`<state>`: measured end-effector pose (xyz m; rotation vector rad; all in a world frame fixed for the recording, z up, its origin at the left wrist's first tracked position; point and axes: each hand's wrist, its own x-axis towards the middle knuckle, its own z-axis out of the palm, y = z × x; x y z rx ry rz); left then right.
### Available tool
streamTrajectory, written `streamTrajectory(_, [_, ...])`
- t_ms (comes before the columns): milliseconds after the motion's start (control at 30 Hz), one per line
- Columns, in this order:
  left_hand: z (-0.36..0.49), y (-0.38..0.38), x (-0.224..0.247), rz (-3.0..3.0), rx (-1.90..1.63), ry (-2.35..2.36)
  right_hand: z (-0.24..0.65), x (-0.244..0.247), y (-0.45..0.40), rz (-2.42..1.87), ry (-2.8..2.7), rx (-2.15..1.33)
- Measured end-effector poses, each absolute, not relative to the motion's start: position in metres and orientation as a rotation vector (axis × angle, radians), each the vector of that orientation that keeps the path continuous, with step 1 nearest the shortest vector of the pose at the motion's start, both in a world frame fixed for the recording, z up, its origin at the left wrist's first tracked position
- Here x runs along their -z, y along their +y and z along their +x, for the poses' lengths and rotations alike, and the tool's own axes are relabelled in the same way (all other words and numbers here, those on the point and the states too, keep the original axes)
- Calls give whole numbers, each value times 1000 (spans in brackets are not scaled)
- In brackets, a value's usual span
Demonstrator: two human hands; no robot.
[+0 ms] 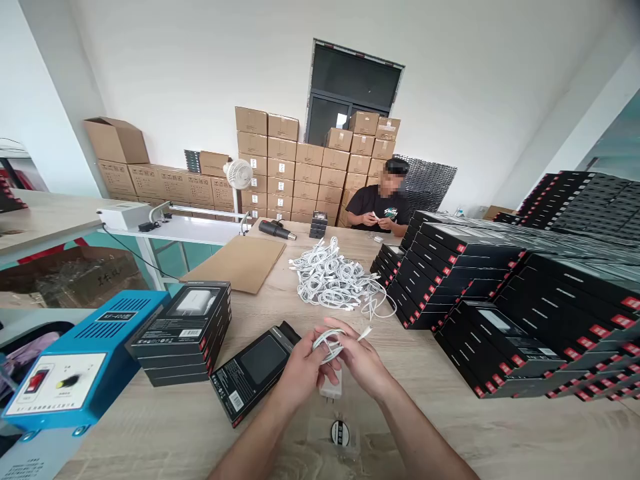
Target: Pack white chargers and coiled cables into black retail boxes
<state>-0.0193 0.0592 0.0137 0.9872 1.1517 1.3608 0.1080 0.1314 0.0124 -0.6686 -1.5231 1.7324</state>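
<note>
Between my two hands, above the front of the table, is a coiled white cable [331,341]. My left hand [306,360] has its fingers closed on the left side of the coil. On the right side, my right hand [361,360] grips the same coil, and a white plug end sticks out above it. Just below my hands lies a white charger [331,385] with metal prongs, partly hidden by my fingers. Nearer to me is a clear plastic tray [323,437] with a round black-and-white label. A black box [255,367] lies beside my left hand, its far end looking open.
Beyond my hands lies a heap of white cables [335,273]. Stacked black boxes [440,267] line the right; a smaller stack [185,327] and a blue machine [85,353] stand left. Further back are a heat gun [276,230], cardboard [240,262] and a seated person [383,203].
</note>
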Motion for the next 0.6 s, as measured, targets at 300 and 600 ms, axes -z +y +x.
streamTrajectory(300, [-41, 48, -25, 1232, -1134, 1512, 152, -7, 136, -983, -1523, -1406])
streamTrajectory(600, [-29, 38, -18, 1586, -665, 1899, 172, 42, 91, -1143, -1456, -1460])
